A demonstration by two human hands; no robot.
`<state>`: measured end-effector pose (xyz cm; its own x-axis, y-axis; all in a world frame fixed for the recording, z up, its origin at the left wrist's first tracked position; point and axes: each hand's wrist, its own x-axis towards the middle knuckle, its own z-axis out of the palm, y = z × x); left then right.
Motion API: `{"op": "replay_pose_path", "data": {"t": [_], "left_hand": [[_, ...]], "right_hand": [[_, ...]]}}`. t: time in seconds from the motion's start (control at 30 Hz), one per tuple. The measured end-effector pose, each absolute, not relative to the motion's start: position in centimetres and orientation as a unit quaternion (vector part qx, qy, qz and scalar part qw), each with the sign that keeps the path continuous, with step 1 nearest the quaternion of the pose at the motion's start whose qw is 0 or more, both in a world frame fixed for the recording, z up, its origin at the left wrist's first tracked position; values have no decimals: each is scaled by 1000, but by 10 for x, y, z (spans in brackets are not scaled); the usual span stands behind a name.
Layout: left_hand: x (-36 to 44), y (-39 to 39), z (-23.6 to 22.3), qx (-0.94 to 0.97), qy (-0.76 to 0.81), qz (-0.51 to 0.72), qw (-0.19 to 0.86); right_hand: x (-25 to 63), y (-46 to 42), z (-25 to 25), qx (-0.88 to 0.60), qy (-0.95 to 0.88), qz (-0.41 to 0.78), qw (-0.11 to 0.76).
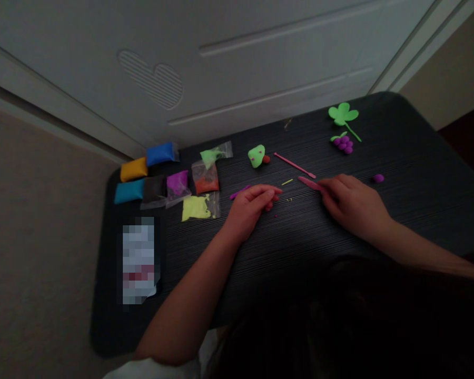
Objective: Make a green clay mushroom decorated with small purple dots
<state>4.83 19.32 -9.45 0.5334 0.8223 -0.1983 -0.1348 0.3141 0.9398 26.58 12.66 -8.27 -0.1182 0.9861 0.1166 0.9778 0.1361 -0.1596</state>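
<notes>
Pinched in my right hand [351, 202] is a pink modelling knife [310, 183], its blade pointing left just above the dark table. My left hand [253, 208] rests on the table with its fingers curled together; what they hold, if anything, is hidden. A purple stick [239, 192] lies partly behind that hand. Between my hands are a thin yellow clay strip [287, 182], tiny yellow bits [289, 200] and a small purple speck [276, 216]. A long pink modelling tool [294, 165] lies farther back, beside a green clay piece [256, 156] with pink dots and a reddish-brown stem.
Several clay packets stand at left, including blue [160, 153], orange [134, 169] and an opened yellow one [196, 208]. At right lie a green clay clover [343, 114], a purple grape bunch [343, 143] and a purple lump [378, 178]. A white door [260, 84] borders the back.
</notes>
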Motion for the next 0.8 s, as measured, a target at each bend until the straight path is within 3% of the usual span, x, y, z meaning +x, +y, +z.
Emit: {"op": "replay_pose_path", "data": {"t": [0.3, 0.8], "left_hand": [[47, 193, -98, 504, 361, 326, 713], [46, 194, -96, 487, 368, 322, 724]], "right_hand": [[259, 152, -68, -605, -776, 45, 173], [243, 171, -68, -499, -849, 127, 115]]}}
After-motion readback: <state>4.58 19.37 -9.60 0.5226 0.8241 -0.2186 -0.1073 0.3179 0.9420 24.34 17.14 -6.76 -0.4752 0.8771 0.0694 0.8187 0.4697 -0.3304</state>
